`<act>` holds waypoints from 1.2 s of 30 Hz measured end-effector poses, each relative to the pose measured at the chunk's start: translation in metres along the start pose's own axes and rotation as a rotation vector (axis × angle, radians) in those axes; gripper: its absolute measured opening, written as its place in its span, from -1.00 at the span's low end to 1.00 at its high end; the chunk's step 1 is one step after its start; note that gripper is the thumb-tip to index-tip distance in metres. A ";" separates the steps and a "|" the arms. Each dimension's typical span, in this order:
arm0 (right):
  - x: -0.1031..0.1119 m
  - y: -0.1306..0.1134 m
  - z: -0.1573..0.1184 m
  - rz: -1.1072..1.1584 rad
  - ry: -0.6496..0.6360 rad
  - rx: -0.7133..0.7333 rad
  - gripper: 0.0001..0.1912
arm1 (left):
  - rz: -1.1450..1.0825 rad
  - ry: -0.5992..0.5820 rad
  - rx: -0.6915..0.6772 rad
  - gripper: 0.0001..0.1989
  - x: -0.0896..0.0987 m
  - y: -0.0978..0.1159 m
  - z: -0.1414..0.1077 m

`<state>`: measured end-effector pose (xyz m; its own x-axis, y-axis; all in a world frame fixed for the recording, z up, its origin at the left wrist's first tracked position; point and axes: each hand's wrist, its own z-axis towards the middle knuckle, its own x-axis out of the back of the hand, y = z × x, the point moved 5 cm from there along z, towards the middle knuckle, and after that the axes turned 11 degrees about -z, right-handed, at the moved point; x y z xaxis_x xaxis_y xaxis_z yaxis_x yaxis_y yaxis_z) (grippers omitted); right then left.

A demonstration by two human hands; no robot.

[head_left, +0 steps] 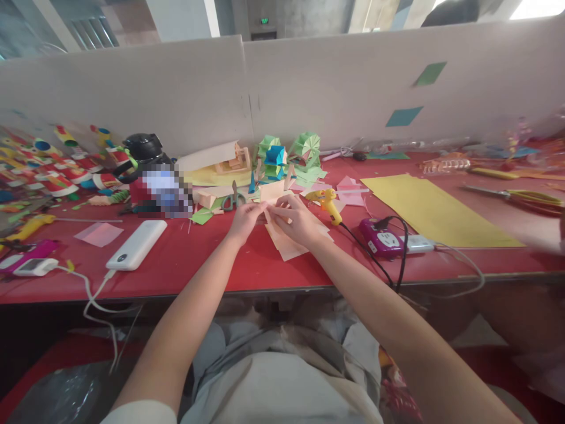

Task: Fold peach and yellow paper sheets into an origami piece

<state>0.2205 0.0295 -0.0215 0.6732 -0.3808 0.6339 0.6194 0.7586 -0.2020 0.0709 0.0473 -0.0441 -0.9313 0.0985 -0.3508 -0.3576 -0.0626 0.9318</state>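
Note:
Both hands meet over the middle of the red table (198,271). My left hand (248,221) pinches the near left edge of a small peach paper piece (272,191). Its right side is held between the closed fingers of my right hand (295,219). Below my right hand, larger peach sheets (285,244) lie on the table. Grey-handled scissors (233,199) stand just left of the paper. To the right rests a yellow glue gun (327,203). Folded green and blue paper shapes (276,160) are behind the hands.
A white power bank (138,245) and its cable lie left. The purple power socket (383,237), black cord and yellow sheet (436,209) are right. A grey partition (331,88) stands behind; a blurred person's arm (545,221) shows far right.

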 end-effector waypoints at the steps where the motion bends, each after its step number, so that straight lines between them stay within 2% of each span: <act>1: 0.001 -0.001 0.000 -0.006 -0.008 0.001 -0.70 | 0.017 0.007 -0.010 -0.67 0.000 0.000 0.000; 5: 0.002 -0.005 0.002 -0.018 -0.043 -0.022 -0.69 | 0.068 0.026 -0.058 -0.66 0.002 0.001 0.002; 9: 0.000 0.001 0.000 0.033 -0.020 -0.087 -0.70 | 0.230 0.100 -0.235 -0.66 0.011 0.013 0.003; 12: -0.002 0.013 -0.002 0.113 0.060 -0.217 -0.69 | 0.420 0.105 -0.378 -0.64 0.012 0.023 0.001; 15: -0.005 0.028 -0.005 0.260 0.109 -0.430 -0.71 | 0.507 0.033 -0.419 -0.62 0.005 0.026 -0.003; 18: -0.013 0.034 -0.007 0.447 0.043 -0.596 -0.61 | 0.512 -0.023 -0.431 -0.62 -0.002 0.027 -0.006; 20: -0.017 0.034 -0.006 0.519 -0.046 -0.632 -0.57 | 0.504 -0.027 -0.429 -0.63 -0.003 0.026 -0.007; 24: -0.018 0.033 -0.005 0.575 -0.140 -0.636 -0.50 | 0.387 0.013 -0.349 -0.66 0.005 0.020 -0.001; 31: -0.019 0.028 -0.005 0.628 -0.214 -0.605 -0.56 | 0.154 0.099 -0.209 -0.72 0.018 0.008 0.011; 36: -0.020 0.030 -0.008 0.637 -0.242 -0.657 -0.59 | 0.172 0.109 -0.215 -0.72 0.014 0.011 0.007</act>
<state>0.2282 0.0557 -0.0463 0.9068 0.1788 0.3819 0.3169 0.3086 -0.8969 0.0541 0.0552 -0.0383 -0.9773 -0.0387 -0.2081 -0.1894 -0.2794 0.9413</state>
